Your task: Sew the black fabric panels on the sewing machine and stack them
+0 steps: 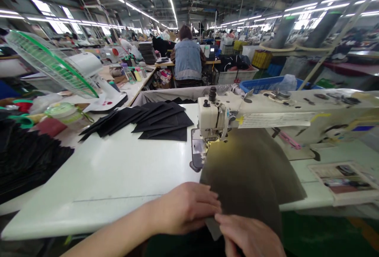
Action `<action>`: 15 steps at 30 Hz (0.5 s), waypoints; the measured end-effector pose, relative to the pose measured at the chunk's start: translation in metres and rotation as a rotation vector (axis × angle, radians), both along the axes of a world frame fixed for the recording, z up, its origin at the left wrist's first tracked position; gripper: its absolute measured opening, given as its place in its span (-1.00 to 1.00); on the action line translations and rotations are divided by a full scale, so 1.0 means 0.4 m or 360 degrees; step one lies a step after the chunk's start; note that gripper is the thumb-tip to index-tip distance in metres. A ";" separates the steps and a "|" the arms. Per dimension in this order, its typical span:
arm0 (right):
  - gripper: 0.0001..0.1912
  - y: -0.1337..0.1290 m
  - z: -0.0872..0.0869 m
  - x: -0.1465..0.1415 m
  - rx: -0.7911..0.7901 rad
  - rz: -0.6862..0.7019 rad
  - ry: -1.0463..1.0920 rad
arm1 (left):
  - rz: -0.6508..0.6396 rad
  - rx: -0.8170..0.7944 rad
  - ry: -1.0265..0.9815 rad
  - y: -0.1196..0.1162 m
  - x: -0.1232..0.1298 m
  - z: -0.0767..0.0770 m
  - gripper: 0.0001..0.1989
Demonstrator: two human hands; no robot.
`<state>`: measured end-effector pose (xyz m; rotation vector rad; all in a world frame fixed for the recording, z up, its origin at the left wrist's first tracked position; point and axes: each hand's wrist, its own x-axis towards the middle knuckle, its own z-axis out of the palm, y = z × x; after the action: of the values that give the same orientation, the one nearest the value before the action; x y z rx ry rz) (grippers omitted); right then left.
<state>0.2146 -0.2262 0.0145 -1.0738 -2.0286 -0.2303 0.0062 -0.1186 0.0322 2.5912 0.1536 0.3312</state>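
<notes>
A dark olive fabric piece lies under the head of the sewing machine and drapes over the table's front edge. My left hand is closed on the left edge of this fabric, fingers bent over it. Close beside it, lower and to the right, my right hand grips the same edge, with its thumb under the cloth. A small turned-up corner of fabric shows between the two hands. The needle area is lit by a yellowish lamp, and the fabric's edge runs up to it.
Black fabric pieces lie fanned across the white sewing table. A dark fabric stack sits at the left, near a green-and-white fan. A small tool tray is at the right. A person in a denim vest sits ahead.
</notes>
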 end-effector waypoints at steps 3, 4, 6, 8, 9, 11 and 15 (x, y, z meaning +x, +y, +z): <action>-0.62 -0.012 -0.024 0.014 -0.0303 -0.0047 -0.0036 | 0.0271 -0.0011 0.0058 -0.025 -0.057 -0.003 -0.59; -0.57 -0.016 -0.030 0.025 -0.0418 -0.0042 -0.0055 | 0.0378 -0.0002 0.0111 -0.033 -0.080 0.006 -0.59; -0.66 -0.024 -0.031 0.050 -0.0668 0.0056 -0.0074 | 0.0535 -0.0085 0.0194 -0.053 -0.125 0.035 -0.59; -0.76 -0.025 -0.018 0.071 -0.0964 0.0186 -0.0007 | 0.0660 -0.0302 0.0270 -0.073 -0.161 0.068 -0.63; -0.79 -0.022 -0.008 0.076 -0.1113 0.0230 0.0080 | 0.0726 -0.0422 0.0321 -0.080 -0.174 0.080 -0.66; -0.86 -0.001 0.011 0.074 -0.1347 0.0201 0.0389 | 0.0929 -0.0603 0.0381 -0.078 -0.187 0.088 -0.67; -0.88 0.097 -0.004 0.025 -0.1455 -0.0065 0.1105 | 0.1542 -0.0544 0.0234 -0.021 -0.170 0.047 -0.56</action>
<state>0.2245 -0.1876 0.0128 -1.4498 -1.4374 1.0107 -0.0617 -0.1268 0.0509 2.0238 1.3926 0.3933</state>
